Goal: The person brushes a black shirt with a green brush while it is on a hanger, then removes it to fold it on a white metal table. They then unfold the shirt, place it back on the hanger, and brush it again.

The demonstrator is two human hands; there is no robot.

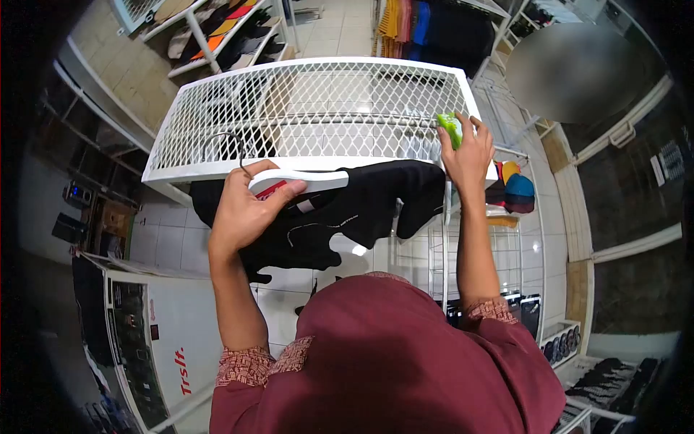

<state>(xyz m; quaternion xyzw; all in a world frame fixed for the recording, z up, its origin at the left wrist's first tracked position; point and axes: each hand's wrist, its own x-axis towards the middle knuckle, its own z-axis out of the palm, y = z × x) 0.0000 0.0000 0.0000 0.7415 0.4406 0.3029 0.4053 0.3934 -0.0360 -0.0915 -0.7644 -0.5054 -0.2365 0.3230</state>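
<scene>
My left hand (249, 206) is closed around a white clothes hanger (322, 179) with a metal hook and a red label. Beneath the hanger a black shirt (376, 199) with small light lettering hangs along the front edge of the white mesh rack (307, 168). One hanger arm lies bare over the cloth; how the rest meets the shirt is hidden by my hand. Over the rack's right end, the fingers of my right hand (468, 153) are curled about a small bright green and white item (450, 130). What kind of item it is, I cannot make out.
Coloured garments (405, 29) hang at the back. Shelves (217, 40) with flat goods stand back left, and colourful caps (517, 189) sit on the right. A white cabinet (177, 325) is at the lower left. Someone's blurred shape (578, 72) is at the upper right.
</scene>
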